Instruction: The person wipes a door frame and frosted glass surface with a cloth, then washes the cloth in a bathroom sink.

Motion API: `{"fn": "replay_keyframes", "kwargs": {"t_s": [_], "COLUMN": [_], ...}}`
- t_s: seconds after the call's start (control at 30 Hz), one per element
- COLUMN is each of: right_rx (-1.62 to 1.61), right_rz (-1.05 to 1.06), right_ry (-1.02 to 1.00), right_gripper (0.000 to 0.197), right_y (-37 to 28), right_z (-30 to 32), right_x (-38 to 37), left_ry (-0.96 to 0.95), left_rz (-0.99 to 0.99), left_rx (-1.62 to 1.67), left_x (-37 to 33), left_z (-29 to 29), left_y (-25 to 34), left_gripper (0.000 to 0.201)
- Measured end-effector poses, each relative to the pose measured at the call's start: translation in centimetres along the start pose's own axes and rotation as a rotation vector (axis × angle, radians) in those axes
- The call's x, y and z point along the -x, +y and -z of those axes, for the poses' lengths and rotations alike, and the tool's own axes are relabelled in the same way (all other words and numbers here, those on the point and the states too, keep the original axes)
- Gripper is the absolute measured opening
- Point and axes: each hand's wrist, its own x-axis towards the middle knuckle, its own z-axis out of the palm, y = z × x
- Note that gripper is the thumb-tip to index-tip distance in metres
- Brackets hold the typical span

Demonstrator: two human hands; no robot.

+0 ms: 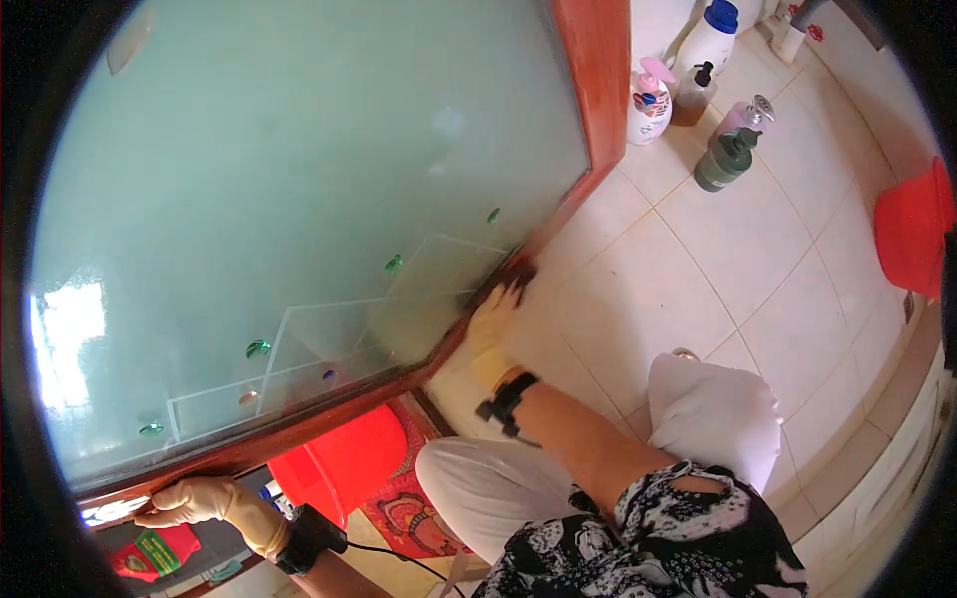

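A door with frosted green glass (319,159) in a reddish-brown wooden frame (596,90) fills the left half of the view. My left hand (214,501), in a pale yellow glove, has its fingers curled on the door's frame at the lower left. My right hand (495,324), gloved alike, reaches low to the bottom rail at the frame's corner. Under its fingertips is a small dark brown thing (520,276), pressed against the wood; its kind I cannot make out. Both wrists wear black straps.
Several pump bottles (726,159) and a white bottle with a blue cap (710,40) stand on the tiled floor (688,269) at the far right. A red bucket (912,229) is at the right edge. Below the door are a red basin (344,458) and a red patterned mat (414,513).
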Motion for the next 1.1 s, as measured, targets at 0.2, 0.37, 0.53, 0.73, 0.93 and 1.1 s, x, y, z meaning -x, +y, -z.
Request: {"fn": "replay_keyframes", "kwargs": {"t_s": [0.2, 0.37, 0.53, 0.73, 0.93, 1.1], "right_rx": [0.108, -0.274, -0.417, -0.071, 0.272, 0.332], "right_rz": [0.021, 0.337, 0.328, 0.152, -0.182, -0.093], "right_ry": [-0.262, 0.154, 0.265, 0.106, -0.492, -0.699], "right_gripper": [0.047, 0.046, 0.05, 0.05, 0.053, 0.063], "right_y": [-1.7, -6.7, -5.1, -0.9, -1.1, 1.9], "right_z": [4.5, 8.6, 4.4, -1.3, -0.1, -0.5], "right_x": [2.8, -13.4, -16.4, 1.4, 13.9, 12.2], "left_ry": [-0.055, -0.036, -0.001, 0.007, -0.001, -0.016], "left_rz": [-0.069, -0.048, -0.018, 0.026, -0.049, -0.035], "left_rx": [-0.07, 0.016, 0.033, -0.008, -0.035, -0.006], "left_x": [-0.5, -1.0, -0.1, -0.8, -0.6, -0.3], "left_z": [0.9, 0.6, -0.1, 0.4, 1.0, 0.6], "left_y": [-0.7, 0.1, 0.5, 0.4, 0.6, 0.8], "left_gripper": [0.052, 0.052, 0.046, 0.05, 0.051, 0.051]}}
